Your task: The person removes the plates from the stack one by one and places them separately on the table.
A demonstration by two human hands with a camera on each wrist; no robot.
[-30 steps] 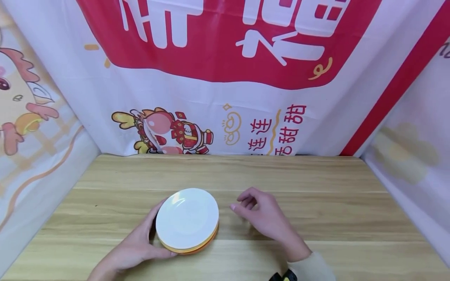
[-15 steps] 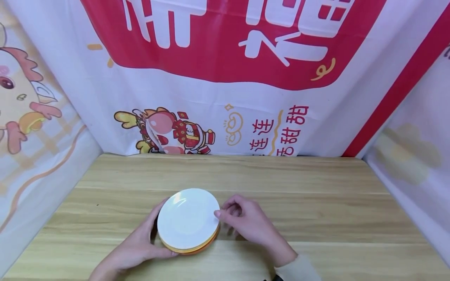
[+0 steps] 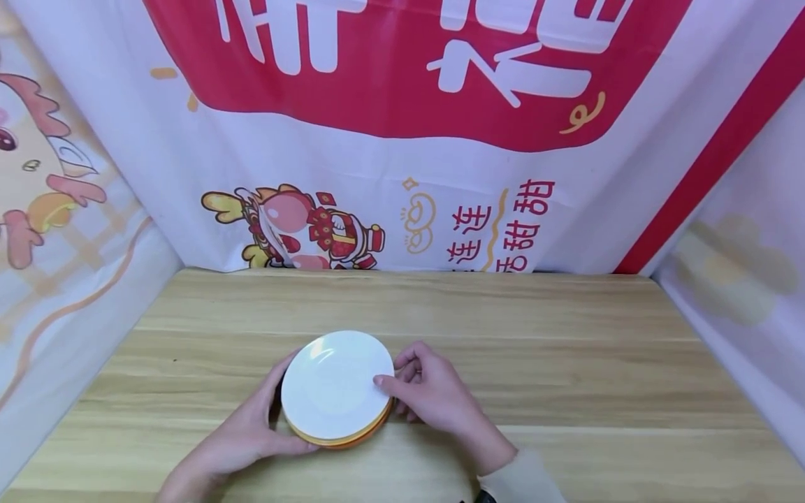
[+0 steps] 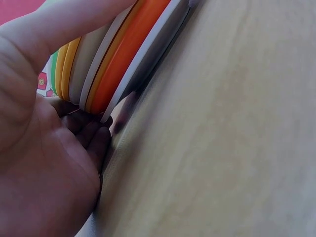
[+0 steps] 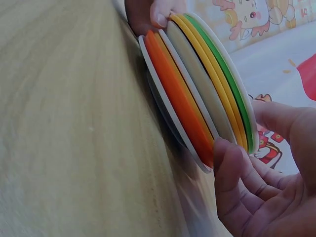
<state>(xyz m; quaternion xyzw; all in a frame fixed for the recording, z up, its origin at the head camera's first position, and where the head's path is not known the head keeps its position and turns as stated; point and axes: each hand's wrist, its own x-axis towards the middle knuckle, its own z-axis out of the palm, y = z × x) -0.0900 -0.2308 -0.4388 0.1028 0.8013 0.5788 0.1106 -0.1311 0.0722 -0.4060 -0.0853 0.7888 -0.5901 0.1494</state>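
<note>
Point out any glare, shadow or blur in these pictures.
Head view: bright glare on the upper left of the white plate; left wrist: dim overall, fingers of the left hand in shadow beside the plate stack; right wrist: dark shadow under the stack, tabletop grain looks smeared.

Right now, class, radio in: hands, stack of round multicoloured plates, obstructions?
Left hand grips stack from left. Right hand at right edge, thumb on glossy white round top plate. No obstruction visible.
</note>
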